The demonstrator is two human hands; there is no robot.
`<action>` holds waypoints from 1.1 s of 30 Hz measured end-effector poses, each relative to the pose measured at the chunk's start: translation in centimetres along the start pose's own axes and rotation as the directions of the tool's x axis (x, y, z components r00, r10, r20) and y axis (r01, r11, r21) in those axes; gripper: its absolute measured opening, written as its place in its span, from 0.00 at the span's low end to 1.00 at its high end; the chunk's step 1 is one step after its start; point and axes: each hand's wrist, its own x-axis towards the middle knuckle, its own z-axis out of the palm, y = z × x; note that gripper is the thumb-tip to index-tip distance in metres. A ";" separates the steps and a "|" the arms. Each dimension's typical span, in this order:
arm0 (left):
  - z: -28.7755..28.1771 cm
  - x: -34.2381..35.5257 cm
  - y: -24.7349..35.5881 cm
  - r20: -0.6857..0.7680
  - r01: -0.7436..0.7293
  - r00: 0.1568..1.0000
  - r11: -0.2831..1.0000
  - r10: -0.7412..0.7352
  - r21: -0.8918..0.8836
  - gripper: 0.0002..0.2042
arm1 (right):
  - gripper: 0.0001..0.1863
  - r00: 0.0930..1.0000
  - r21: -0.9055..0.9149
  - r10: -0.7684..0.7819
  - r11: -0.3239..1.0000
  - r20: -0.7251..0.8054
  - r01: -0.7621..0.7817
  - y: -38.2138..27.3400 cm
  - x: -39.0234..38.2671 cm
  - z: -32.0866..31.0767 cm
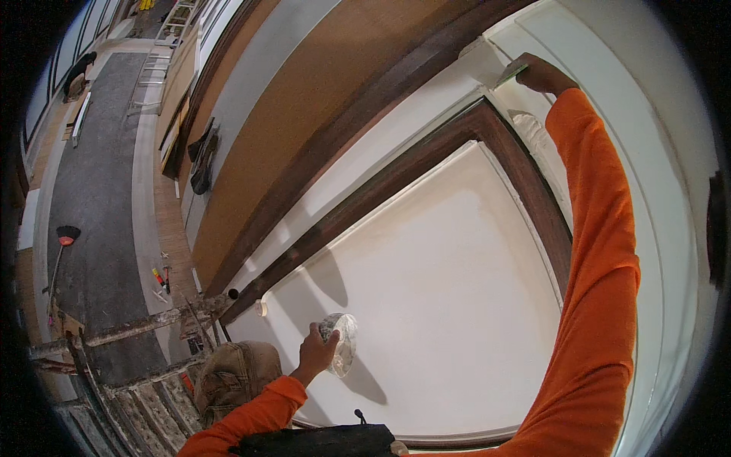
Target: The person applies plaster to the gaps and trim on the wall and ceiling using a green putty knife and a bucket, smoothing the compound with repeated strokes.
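My left hand (316, 352) is wrapped round the side of a small round bowl (340, 346) of white putty-like paste, in front of a white panel (426, 282). At the upper right, my right hand (537, 74) grips a thin, flat scraper (510, 74) with a greenish edge. The scraper lies at the white wall strip above the corner of a dark brown wooden frame (487, 122). Most of its blade is hard to make out. A patch of whitish paste (533, 129) shows on the wall below that hand.
Weathered scaffold planks (145, 411) and a crusted rail (129, 329) are at lower left, by my bent knee (236, 373). Far below, a grey floor covering (99, 190) holds a broom (67, 236) and small tools (162, 279). A ladder (156, 68) leans beyond; another person (78, 76) crouches far left.
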 end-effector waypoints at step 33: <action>2.4 1.8 -0.6 0.010 0.071 0.997 0.988 -0.074 0.136 0.33 | 0.22 0.954 -0.056 0.097 0.995 0.285 -0.084 3.4 -31.3 -2.3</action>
